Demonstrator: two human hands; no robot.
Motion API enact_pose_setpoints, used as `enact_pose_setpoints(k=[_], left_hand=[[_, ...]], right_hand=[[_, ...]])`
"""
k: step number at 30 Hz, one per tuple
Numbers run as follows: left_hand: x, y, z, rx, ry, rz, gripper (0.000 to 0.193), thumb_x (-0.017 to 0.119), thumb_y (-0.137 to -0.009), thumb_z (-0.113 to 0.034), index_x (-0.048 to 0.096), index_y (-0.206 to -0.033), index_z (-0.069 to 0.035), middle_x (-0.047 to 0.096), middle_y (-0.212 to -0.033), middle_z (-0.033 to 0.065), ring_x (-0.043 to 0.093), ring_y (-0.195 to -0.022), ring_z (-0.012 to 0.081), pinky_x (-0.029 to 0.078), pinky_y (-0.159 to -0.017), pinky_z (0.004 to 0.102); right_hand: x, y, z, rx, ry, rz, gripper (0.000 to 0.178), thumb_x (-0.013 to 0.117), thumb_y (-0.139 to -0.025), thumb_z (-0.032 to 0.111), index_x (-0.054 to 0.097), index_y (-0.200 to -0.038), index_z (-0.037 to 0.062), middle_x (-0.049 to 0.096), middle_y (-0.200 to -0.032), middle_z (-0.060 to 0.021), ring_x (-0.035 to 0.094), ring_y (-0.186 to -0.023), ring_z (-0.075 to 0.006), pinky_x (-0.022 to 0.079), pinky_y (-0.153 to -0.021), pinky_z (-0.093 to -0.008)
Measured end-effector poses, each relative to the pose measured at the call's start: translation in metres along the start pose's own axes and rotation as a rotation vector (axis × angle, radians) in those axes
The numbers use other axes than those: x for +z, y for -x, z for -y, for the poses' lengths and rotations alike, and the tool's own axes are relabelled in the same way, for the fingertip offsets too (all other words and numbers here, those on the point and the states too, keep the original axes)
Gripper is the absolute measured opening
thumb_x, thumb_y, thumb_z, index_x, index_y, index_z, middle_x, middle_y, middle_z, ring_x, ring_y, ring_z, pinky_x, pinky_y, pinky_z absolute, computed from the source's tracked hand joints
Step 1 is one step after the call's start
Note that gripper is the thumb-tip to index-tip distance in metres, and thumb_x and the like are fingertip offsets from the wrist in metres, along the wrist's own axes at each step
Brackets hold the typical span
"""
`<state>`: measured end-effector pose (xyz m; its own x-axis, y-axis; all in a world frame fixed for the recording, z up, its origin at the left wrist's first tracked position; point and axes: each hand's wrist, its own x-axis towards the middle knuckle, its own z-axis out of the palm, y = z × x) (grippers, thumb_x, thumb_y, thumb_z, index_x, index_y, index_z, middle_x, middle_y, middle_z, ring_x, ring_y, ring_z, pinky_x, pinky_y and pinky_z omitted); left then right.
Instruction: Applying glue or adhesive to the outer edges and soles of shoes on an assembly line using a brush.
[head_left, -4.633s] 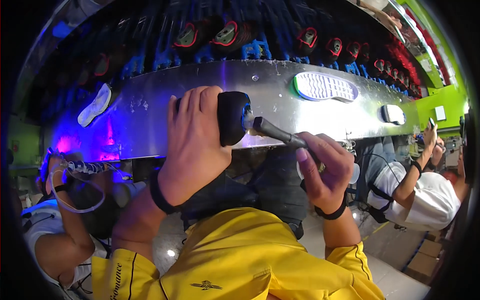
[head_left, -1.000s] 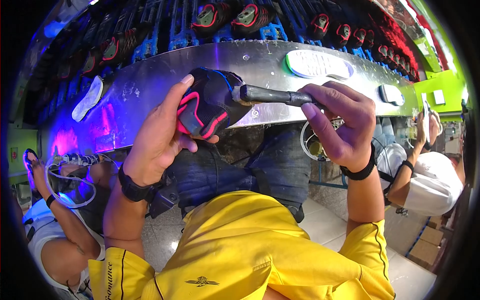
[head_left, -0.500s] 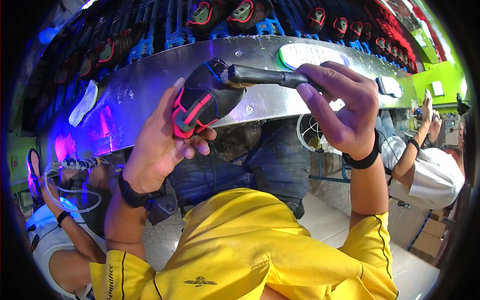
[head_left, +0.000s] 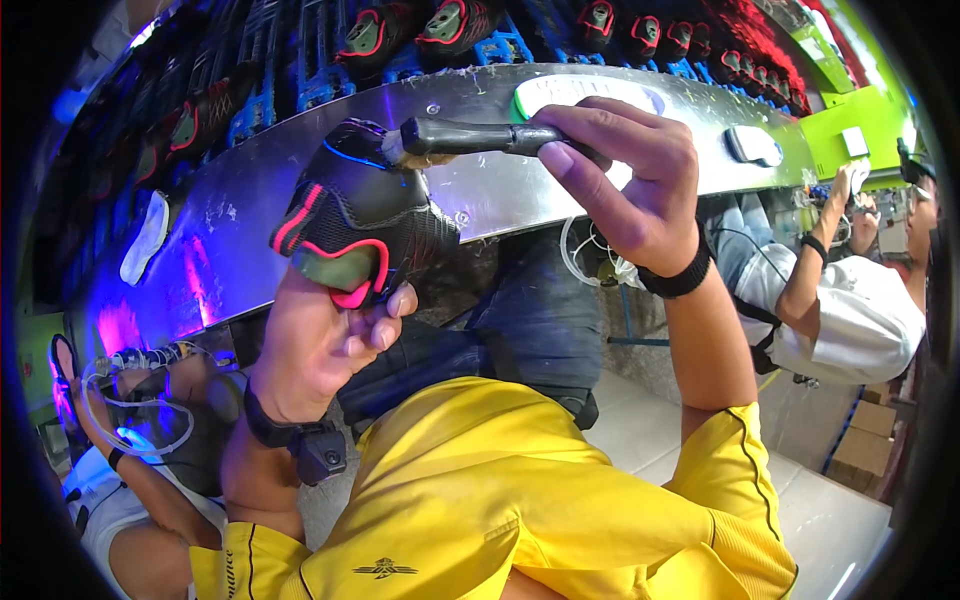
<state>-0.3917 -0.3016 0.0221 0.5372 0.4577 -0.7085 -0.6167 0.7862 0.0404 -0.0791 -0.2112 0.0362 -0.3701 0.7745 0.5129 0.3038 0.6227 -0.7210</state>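
Note:
My left hand (head_left: 312,350) is closed around the heel end of a black shoe upper (head_left: 385,205) with pink trim and a green-grey last showing in its opening. A thin blue line runs along the shoe's bottom edge. In my right hand (head_left: 640,190), the fingers pinch the dark handle of a brush (head_left: 470,136). Its light bristles touch the shoe near the blue line. Both hands are raised in front of the metal bench, above my lap.
The curved metal bench (head_left: 235,210) carries a white sole with a green edge (head_left: 590,93), another white sole (head_left: 752,146) and a pale sole-shaped piece (head_left: 146,238). Behind it, several black-and-pink shoes (head_left: 455,22) stand on blue racks. People sit at right (head_left: 850,310) and left (head_left: 150,530).
The shoe has been turned so its opening and last now face me. Both hands have shifted left in the picture, with the brush still against the shoe.

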Motion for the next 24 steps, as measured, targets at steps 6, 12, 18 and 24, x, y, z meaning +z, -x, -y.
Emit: enact_pose_setpoints(k=[6, 12, 18, 24], left_hand=[[0.005, -0.003, 0.013, -0.019, 0.079, 0.119, 0.060, 0.045, -0.111, -0.056, 0.059, -0.129, -0.001, 0.063, -0.094, 0.0219, 0.071, -0.064, 0.0279, 0.051, -0.042, 0.0270], [0.009, -0.005, 0.015, -0.006, 0.107, 0.153, 0.063, 0.046, -0.112, -0.054, 0.055, -0.127, 0.007, 0.058, -0.091, 0.0216, 0.066, -0.059, 0.0246, 0.050, -0.044, 0.0275], [-0.002, -0.007, 0.019, 0.082, 0.054, 0.138, 0.056, 0.047, -0.112, -0.052, 0.062, -0.133, -0.002, 0.070, -0.096, 0.0238, 0.073, -0.070, 0.0294, 0.057, -0.054, 0.0321], [0.009, -0.019, 0.017, 0.461, -0.296, -0.097, 0.059, 0.051, -0.111, -0.058, 0.066, -0.134, -0.006, 0.077, -0.112, 0.0163, 0.077, -0.088, 0.0249, 0.063, -0.072, 0.0376]], right_hand=[[0.010, 0.018, -0.009, 0.078, -0.148, -0.019, 0.028, 0.080, -0.095, 0.014, 0.079, -0.112, -0.0076, 0.070, -0.079, -0.0115, 0.065, -0.064, -0.0155, 0.050, -0.060, -0.0288], [0.017, 0.041, -0.023, 0.140, -0.150, -0.015, 0.027, 0.079, -0.096, 0.015, 0.079, -0.112, -0.0074, 0.071, -0.081, -0.0121, 0.066, -0.066, -0.0164, 0.052, -0.063, -0.0297], [0.012, 0.048, -0.016, 0.273, -0.076, 0.013, 0.026, 0.078, -0.096, 0.014, 0.078, -0.112, -0.0064, 0.068, -0.079, -0.0117, 0.062, -0.067, -0.0177, 0.048, -0.063, -0.0332], [0.009, 0.050, 0.024, 0.428, -0.197, -0.098, 0.055, 0.086, -0.091, 0.025, 0.069, -0.134, -0.0048, 0.072, -0.106, -0.0070, 0.065, -0.092, -0.0147, 0.052, -0.080, -0.0287]])
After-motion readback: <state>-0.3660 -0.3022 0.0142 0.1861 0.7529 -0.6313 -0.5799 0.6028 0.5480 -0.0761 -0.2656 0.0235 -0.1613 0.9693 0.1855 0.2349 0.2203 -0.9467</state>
